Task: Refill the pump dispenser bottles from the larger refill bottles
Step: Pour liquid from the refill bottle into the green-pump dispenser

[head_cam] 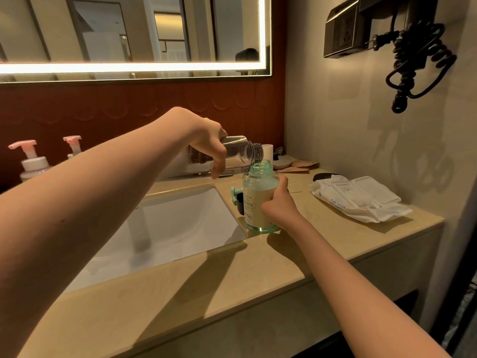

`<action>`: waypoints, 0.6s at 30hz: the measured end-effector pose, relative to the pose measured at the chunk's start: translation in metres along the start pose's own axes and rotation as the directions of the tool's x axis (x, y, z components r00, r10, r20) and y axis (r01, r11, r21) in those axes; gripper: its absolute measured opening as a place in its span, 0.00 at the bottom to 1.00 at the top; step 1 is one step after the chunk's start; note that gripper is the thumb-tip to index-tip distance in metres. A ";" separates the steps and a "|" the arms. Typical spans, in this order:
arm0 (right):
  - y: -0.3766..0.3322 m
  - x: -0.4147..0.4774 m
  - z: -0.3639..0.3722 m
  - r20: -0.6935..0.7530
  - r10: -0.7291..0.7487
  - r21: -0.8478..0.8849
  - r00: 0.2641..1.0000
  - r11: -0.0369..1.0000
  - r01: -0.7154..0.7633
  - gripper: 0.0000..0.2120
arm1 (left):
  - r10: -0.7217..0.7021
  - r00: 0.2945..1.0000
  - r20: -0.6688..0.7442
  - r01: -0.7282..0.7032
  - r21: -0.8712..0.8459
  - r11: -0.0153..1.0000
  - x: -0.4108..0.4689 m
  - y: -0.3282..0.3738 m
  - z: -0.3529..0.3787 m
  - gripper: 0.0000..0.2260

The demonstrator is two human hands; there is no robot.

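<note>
Just right of the sink, the dispenser bottle stands uncapped, right grip curled round it. The left grip clasps the tilted refill bottle above its neck. Pouring seems underway; the next move likely needs a steeper tilt.

clear refill bottle, teal dispenser bottle, pink pumps, beige counter

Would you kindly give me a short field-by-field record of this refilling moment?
left hand: grips clear bottle, tipped, mouth over neck of green bottle
right hand: holds green bottle, upright on counter beside sink
green bottle: neck open, partly filled with pale liquid
pump head: green, beside green bottle, partly hidden
elsewhere: pink pump dispensers at left, wipes pack at right
</note>
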State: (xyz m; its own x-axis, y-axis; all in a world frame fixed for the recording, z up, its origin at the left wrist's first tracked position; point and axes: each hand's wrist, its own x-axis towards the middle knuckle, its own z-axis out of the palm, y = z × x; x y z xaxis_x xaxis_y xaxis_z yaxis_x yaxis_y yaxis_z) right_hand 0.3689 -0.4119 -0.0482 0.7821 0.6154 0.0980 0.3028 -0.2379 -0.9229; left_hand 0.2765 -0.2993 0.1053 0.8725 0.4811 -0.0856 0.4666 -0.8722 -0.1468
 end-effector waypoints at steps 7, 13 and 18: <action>0.000 -0.001 0.000 0.004 -0.005 -0.001 1.000 1.000 0.005 0.38 | 0.000 1.000 0.001 0.000 0.002 1.000 -0.001 0.001 -0.001 0.18; 0.001 0.000 0.000 0.001 -0.001 0.000 1.000 1.000 0.001 0.37 | 0.003 1.000 -0.002 -0.003 0.023 1.000 -0.001 0.001 -0.001 0.23; 0.002 0.001 0.000 0.001 -0.006 0.002 1.000 1.000 0.006 0.38 | 0.002 1.000 -0.003 -0.002 0.030 1.000 0.000 0.001 -0.001 0.24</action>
State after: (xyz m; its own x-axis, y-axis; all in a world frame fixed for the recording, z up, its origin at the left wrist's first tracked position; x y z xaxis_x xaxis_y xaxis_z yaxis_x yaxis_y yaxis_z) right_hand 0.3701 -0.4120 -0.0502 0.7800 0.6173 0.1027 0.3058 -0.2327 -0.9232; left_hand 0.2770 -0.3003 0.1059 0.8739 0.4790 -0.0828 0.4602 -0.8701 -0.1765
